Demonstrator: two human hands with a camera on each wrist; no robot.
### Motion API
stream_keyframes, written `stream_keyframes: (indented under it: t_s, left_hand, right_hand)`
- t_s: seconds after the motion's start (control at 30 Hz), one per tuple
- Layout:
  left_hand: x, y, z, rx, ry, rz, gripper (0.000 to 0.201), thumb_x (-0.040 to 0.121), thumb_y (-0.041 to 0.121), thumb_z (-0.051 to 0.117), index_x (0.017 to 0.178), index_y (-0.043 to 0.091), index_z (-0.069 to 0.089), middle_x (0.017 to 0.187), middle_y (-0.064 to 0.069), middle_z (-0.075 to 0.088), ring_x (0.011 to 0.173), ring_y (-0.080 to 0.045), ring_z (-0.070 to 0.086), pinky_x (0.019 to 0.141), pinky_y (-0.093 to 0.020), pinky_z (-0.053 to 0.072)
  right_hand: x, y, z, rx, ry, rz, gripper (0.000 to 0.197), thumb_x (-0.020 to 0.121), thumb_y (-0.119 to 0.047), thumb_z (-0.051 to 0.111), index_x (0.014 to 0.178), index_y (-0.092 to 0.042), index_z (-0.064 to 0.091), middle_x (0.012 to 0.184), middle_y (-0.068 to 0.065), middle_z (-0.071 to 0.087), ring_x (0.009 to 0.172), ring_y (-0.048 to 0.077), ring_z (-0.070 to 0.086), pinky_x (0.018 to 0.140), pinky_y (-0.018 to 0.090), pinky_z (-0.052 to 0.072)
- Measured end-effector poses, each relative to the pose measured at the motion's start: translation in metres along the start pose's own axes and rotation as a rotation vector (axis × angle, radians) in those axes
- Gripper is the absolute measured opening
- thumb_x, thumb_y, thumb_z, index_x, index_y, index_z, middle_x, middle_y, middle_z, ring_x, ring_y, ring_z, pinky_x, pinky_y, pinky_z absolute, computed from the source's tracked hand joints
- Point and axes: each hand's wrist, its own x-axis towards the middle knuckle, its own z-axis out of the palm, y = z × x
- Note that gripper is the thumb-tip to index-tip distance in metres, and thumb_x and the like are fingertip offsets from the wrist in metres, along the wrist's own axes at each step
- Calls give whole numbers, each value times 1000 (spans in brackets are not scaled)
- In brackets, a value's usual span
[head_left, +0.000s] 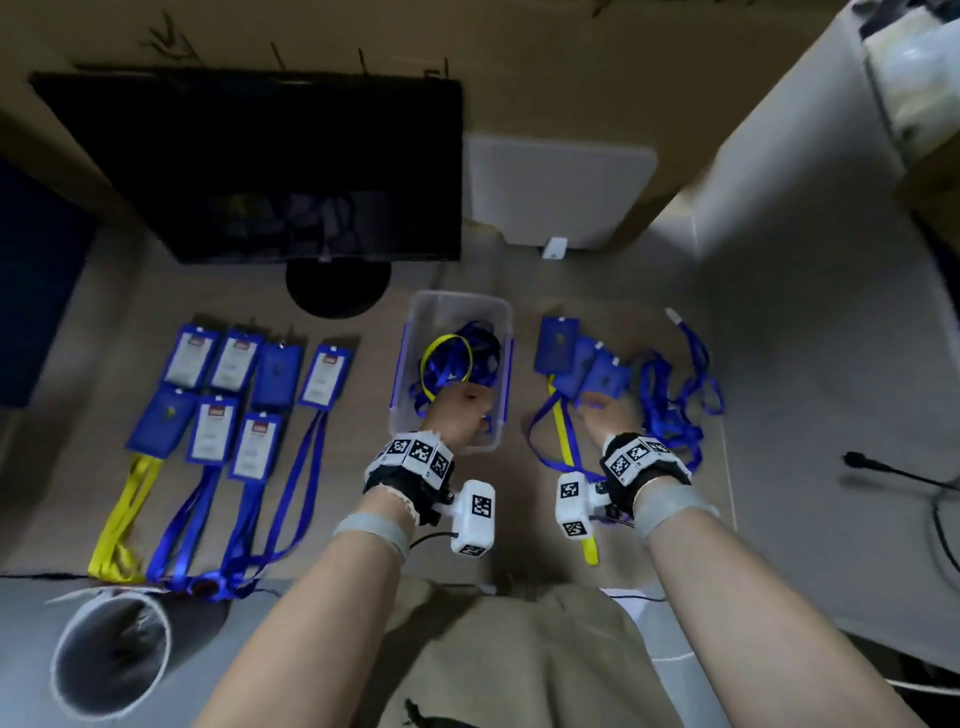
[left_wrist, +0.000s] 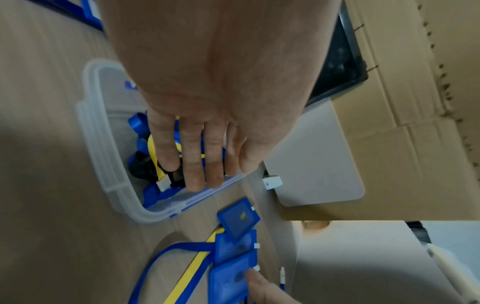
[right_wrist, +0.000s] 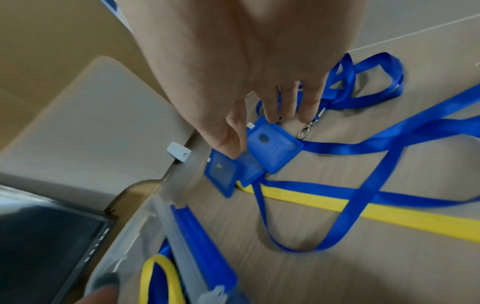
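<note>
Right of the clear bin (head_left: 457, 297), your right hand (head_left: 610, 415) is on a badge holder (right_wrist: 272, 146), and your left hand (head_left: 462, 415) is down inside the bin.

Your right thumb and fingertips (right_wrist: 281, 112) pinch the holder at its far, tabbed end. Its long axis runs roughly from that grip back toward you, and it overlaps two other holders (right_wrist: 223, 176) on the desk (right_wrist: 337, 267). Your left fingers (left_wrist: 192, 164) lie straight and close together on the tangled lanyards (left_wrist: 152, 152), gripping nothing that shows. The lanyards lie left of the holder with the bin wall between, and your left hand is the nearer one to them. By my reading it should carry a clip rightward to the pinched end. Finished badges (head_left: 234, 395) lie well to the left.
</note>
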Motion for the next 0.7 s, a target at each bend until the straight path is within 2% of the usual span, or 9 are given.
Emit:
stream_keyframes:
  t_s: [0.07,0.23,0.3,0.37,0.43,0.5,0.57,0.63,0.7]
  left_hand:
    - [6,6,14,-15,30,-47,22,91,12,52,72,19,59,75,-9,63,65,-20,58,61,-28,49]
    - [26,9,38,36,90,-68,12,73,26,53,67,20,62,74,-12,65,68,-23,57,70,-39,44]
    - [27,19,43,59,119,-51,15,73,27,51,71,17,61,80,-16,66,73,-24,60,72,-40,48]
    - [28,25,47,58,143,-65,20,74,30,49,77,13,60,80,-14,65,71,-23,60,70,-35,47]
    - [33,29,52,46,157,-72,19,78,29,50,81,12,59,80,-13,64,68,-23,59,69,-31,46]
    - [38,33,56,39,167,-79,13,89,22,53,83,13,59,84,-13,63,68,-22,58,67,-30,46]
    - [42,36,61,36,169,-91,14,88,24,55,93,12,62,87,-12,65,71,-22,60,62,-28,47]
    - [49,37,66,26,167,-86,43,77,32,60,112,8,62,92,-10,68,77,-23,64,65,-31,51]
    - [51,41,73,29,149,-56,58,80,32,71,129,8,53,107,-9,66,92,-22,64,80,-36,53]
  right_hand:
    - [24,14,-4,-61,-62,0,24,90,-31,60,111,-21,68,131,8,61,121,29,55,98,34,44]
    - [63,27,-12,-59,-204,55,43,93,-35,60,135,-27,56,144,8,49,128,30,50,108,36,40]
    - [74,26,-14,-65,-240,57,41,96,-27,57,136,-22,55,149,12,38,135,32,40,111,35,34]
    - [82,24,-12,-125,-191,58,38,92,-29,59,130,-29,59,155,13,24,141,35,25,115,41,27]
    - [87,19,-13,-194,-142,60,39,88,-34,62,127,-33,60,154,13,24,140,36,24,114,46,28]
    - [92,15,-21,-131,-111,78,35,92,-29,60,126,-22,63,145,14,45,132,34,41,108,42,38]
    - [93,17,-30,49,-49,72,25,91,-16,59,113,-17,71,125,13,64,112,33,60,89,33,49]
    - [86,16,-36,218,16,55,12,83,-11,68,94,-14,71,101,10,69,92,30,65,72,28,47]
    - [74,14,-40,320,-77,-17,23,72,-12,79,83,-11,59,87,11,64,79,29,63,68,35,51]
